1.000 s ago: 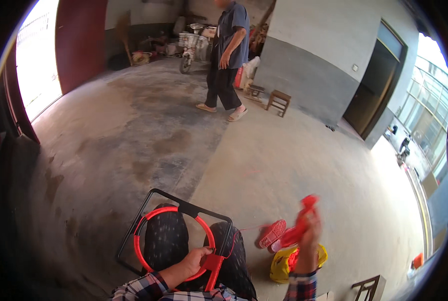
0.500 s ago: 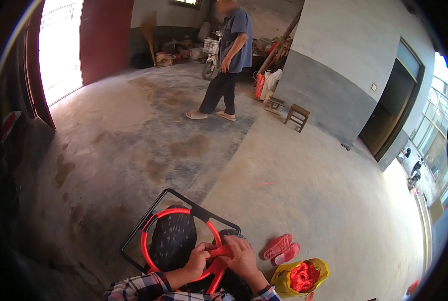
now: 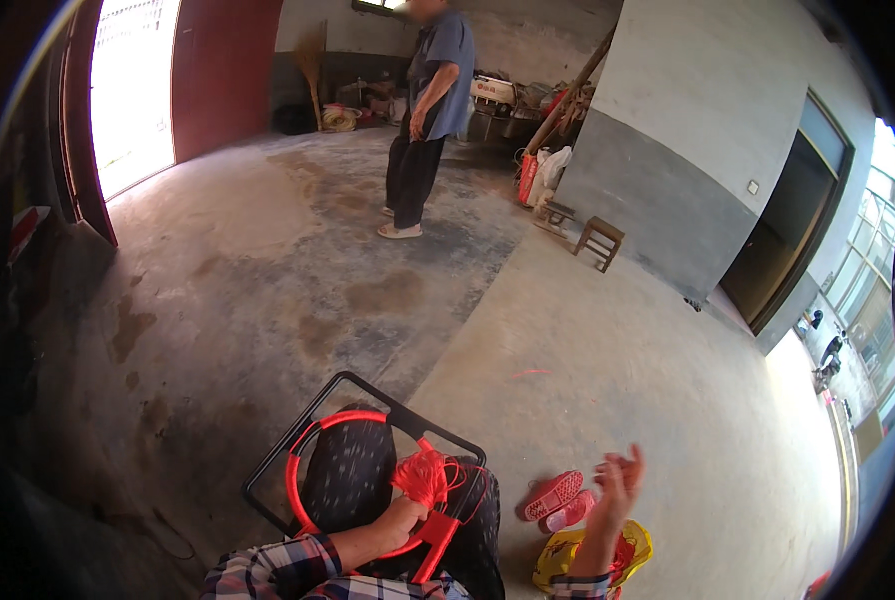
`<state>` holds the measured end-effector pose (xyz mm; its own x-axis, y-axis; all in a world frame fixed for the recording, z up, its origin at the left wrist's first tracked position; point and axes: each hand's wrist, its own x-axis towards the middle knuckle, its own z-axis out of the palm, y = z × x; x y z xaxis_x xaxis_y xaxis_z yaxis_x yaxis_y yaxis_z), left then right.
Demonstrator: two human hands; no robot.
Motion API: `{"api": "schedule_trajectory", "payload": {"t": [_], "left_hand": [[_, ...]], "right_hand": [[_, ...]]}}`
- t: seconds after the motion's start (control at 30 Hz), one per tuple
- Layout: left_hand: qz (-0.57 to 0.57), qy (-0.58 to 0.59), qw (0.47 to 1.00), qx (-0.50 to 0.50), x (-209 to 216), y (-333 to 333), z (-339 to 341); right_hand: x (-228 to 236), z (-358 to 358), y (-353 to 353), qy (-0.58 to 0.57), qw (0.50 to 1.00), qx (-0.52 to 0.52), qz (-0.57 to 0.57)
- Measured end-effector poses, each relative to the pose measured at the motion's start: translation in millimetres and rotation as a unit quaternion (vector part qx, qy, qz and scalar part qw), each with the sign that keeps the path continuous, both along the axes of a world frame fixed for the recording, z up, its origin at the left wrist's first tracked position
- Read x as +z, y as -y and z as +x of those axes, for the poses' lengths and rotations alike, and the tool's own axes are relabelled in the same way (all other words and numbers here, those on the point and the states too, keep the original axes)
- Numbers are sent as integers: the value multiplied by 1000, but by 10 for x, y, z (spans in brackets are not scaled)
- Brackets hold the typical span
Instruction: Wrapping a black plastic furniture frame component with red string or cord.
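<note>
A red ring lies on my lap inside a black rectangular frame. My left hand grips the ring's right side, where a bundle of red cord is wound on it. Thin strands of the cord trail off to the right. My right hand is raised off to the right, fingers spread and holding nothing that I can see. Below it stands a yellow bag with red material inside.
A pair of red shoes lies on the concrete floor beside the bag. A person stands at the far end near stored clutter. A small wooden stool stands by the grey wall. A doorway is at the right.
My right hand has left the ring and swung out to the right, above the yellow bag. A bundle of red cord now sits on the ring. The person at the back has stopped walking.
</note>
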<state>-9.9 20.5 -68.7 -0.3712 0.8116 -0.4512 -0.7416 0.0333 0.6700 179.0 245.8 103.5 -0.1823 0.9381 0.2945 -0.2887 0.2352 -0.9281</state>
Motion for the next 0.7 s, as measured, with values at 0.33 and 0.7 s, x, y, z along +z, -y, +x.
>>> {"api": "schedule_trajectory", "payload": {"t": [0.33,0.7], "left_hand": [[-25,109,990,80,545,-34,41],[-61,143,986,66,507,-26,10]], "right_hand": [[1446,375,225,-77,948,-195,240],[-674,45,269,214,951,207,-77]]}}
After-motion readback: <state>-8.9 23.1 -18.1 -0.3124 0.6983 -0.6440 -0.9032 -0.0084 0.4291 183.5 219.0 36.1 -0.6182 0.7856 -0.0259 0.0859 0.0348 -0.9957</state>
